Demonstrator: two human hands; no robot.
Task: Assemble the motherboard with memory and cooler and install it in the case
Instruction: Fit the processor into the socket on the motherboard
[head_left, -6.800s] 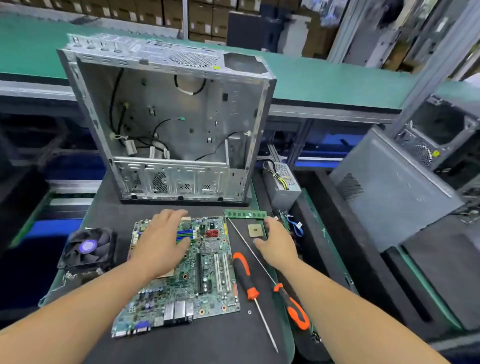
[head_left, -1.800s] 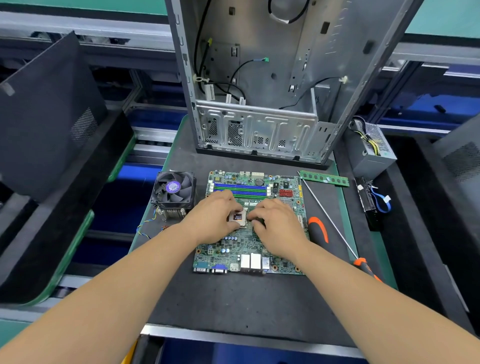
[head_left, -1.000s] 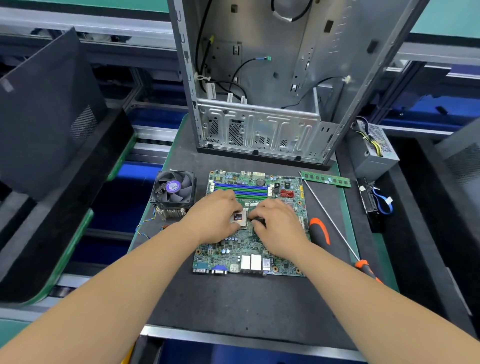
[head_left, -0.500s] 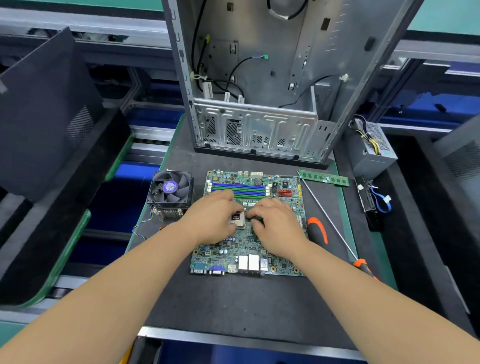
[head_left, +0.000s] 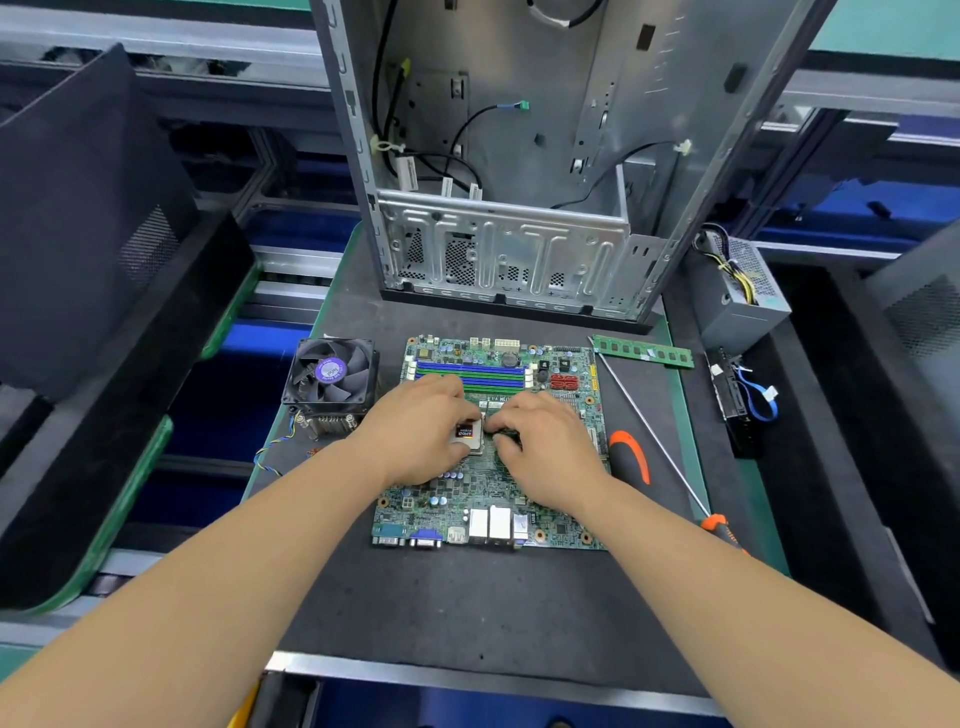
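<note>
The green motherboard (head_left: 519, 514) lies flat on the black mat in front of the open metal case (head_left: 519, 156), which stands upright behind it. A square processor (head_left: 467, 435) sits over the socket in the board's middle. My left hand (head_left: 421, 431) pinches its left side with curled fingers. My right hand (head_left: 540, 447) has curled fingertips on its right edge. The socket underneath is hidden. The fan cooler (head_left: 332, 376) stands left of the board, and a green memory stick (head_left: 644, 354) lies at the back right.
Two screwdrivers lie right of the board, one with a thick orange-black handle (head_left: 631, 460), one with a long shaft (head_left: 654, 441). A power supply (head_left: 743, 301) and a drive with a blue cable (head_left: 737, 405) sit at the right. A dark side panel (head_left: 78, 208) leans at the left.
Several seconds ago the processor lay on the mat near my right hand; now both hands hold it over the socket. Over the last second the hands have barely moved.
</note>
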